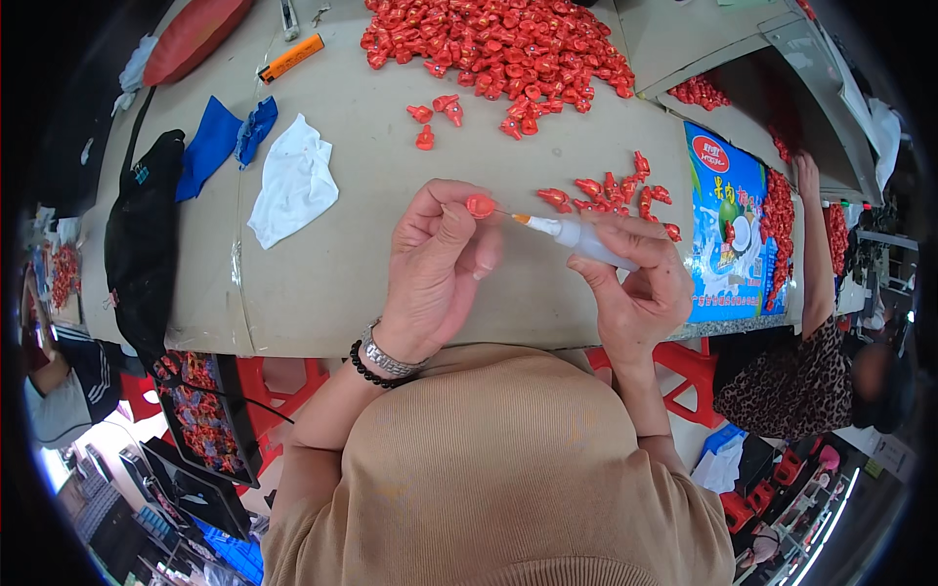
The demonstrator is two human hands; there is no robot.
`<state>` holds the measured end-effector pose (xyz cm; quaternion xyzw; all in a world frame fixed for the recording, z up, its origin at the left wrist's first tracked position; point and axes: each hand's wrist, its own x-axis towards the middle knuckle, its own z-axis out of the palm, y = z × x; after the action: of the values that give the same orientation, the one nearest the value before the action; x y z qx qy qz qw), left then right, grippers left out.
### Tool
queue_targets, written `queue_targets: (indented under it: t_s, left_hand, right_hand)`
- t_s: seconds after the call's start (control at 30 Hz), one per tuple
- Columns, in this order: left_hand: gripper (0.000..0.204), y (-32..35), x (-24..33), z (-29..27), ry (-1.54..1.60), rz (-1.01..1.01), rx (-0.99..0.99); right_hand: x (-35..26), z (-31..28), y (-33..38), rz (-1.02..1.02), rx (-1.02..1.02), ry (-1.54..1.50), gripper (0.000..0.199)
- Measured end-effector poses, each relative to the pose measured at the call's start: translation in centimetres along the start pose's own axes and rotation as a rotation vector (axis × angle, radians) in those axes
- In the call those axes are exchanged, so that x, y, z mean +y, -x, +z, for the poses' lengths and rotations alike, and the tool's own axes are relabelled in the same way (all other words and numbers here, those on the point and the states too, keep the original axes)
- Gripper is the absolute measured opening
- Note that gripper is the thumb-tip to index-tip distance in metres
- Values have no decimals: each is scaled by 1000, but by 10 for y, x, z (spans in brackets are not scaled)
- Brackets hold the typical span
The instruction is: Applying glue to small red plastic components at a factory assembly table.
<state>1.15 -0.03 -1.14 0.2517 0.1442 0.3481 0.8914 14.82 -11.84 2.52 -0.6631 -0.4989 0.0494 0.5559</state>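
Between thumb and fingers, my left hand pinches a small red plastic piece above the table. My right hand grips a translucent white squeeze bottle with an orange-based needle tip. The thin needle points left and reaches the red piece or ends just beside it; I cannot tell if they touch. Several similar loose red pieces lie beyond my right hand. Farther off, a few more sit apart from a large heap of red pieces.
On the left lie a white cloth, blue cloth scraps, a black bag and an orange-handled tool. A red tray stands far left. To the right, a co-worker's arm reaches past a blue printed sheet.
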Motion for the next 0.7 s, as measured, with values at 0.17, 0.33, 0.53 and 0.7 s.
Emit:
queue_targets:
  t_s: [0.17, 0.33, 0.53, 0.7]
  left_hand:
    - [23, 1, 0, -1, 25, -19, -6]
    - [23, 1, 1, -1, 15, -26, 1]
    - [26, -1, 7, -3, -42, 1, 32]
    - [25, -11, 46, -22, -27, 205, 67]
  right_hand:
    - [0, 0, -2, -1, -5, 15, 32]
    - [-1, 0, -2, 37, 15, 14, 31]
    - [0, 8, -5, 273, 109, -290, 31]
    - [-4, 30, -14, 691, -92, -678, 36]
